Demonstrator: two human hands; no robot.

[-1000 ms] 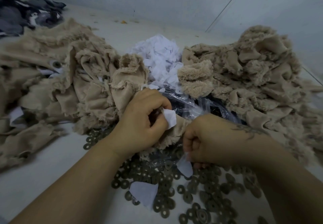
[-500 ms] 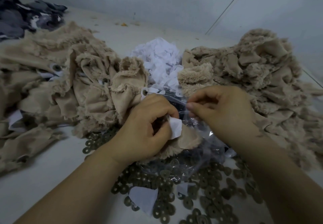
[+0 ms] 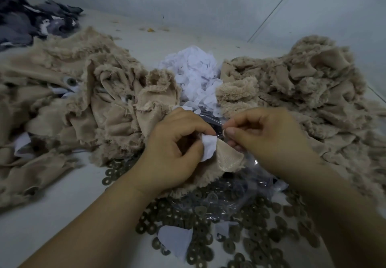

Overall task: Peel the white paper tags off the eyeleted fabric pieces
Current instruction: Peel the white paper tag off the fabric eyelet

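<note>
**Tag half lifted, right hand closing in**

Head view: the left hand (image 3: 175, 152) gripped one frayed beige fabric piece (image 3: 227, 159), thumb pinching its curled white paper tag (image 3: 208, 146). The right hand (image 3: 269, 140) hovered just beside, fingertips pressed together, seemingly on something tiny. Next likely came pulling the tag free. Two beige heaps flanked one white scrap pile (image 3: 196, 75); the dark metal rings (image 3: 259, 247) were too many to count.

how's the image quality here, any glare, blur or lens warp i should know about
Head view: dim, flat, bluish light with soft shadows; small glints on the clear plastic bag; wide-angle warp bows the wall seam and stretches both forearms at the bottom edge; the fabric piles look soft towards the edges; the left hand, right hand and white paper tag are fairly sharp.
</note>
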